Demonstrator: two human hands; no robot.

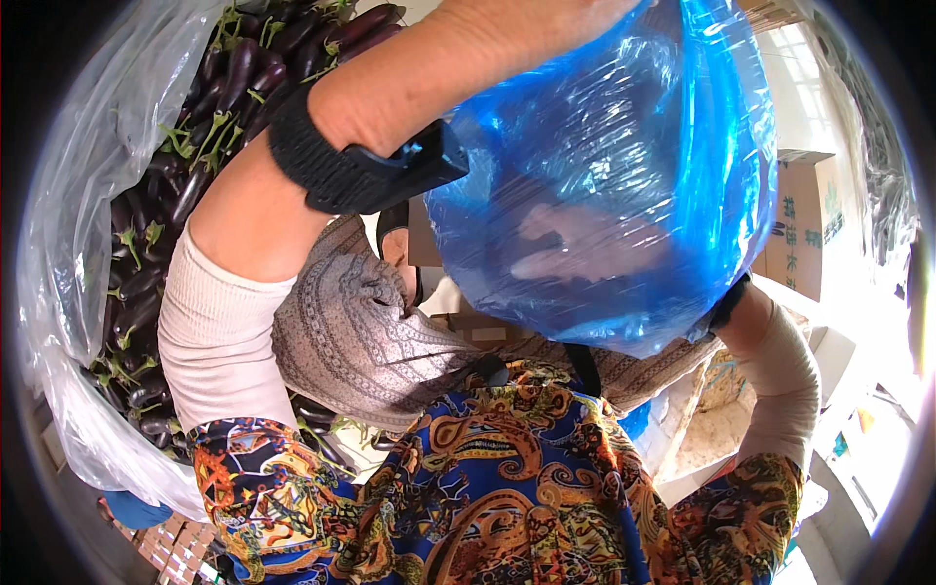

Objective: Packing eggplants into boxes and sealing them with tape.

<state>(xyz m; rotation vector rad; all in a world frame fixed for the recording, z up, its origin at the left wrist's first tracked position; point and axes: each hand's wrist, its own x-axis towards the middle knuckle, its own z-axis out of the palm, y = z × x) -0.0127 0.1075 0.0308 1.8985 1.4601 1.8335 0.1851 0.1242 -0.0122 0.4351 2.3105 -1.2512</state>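
A large blue see-through plastic bag (624, 127) is spread out in front of me, its film creased and shiny. My left hand (531, 24) reaches to its top and closes on the film there; the fingertips are cut off by the upper edge. A black band with a dark device circles that wrist. On the right, my other forearm goes to the lower side of the bag. Through the blue film my right hand (590, 244) shows blurred, fingers stretched and apart; whether it is inside or behind the bag I cannot tell.
Many purple eggplants (185, 195) with green stems fill a container on the left, lined with clear plastic sheeting (63, 273). A cardboard box (804, 224) stands at the right. A patterned grey-brown cloth (351, 331) hangs below the bag.
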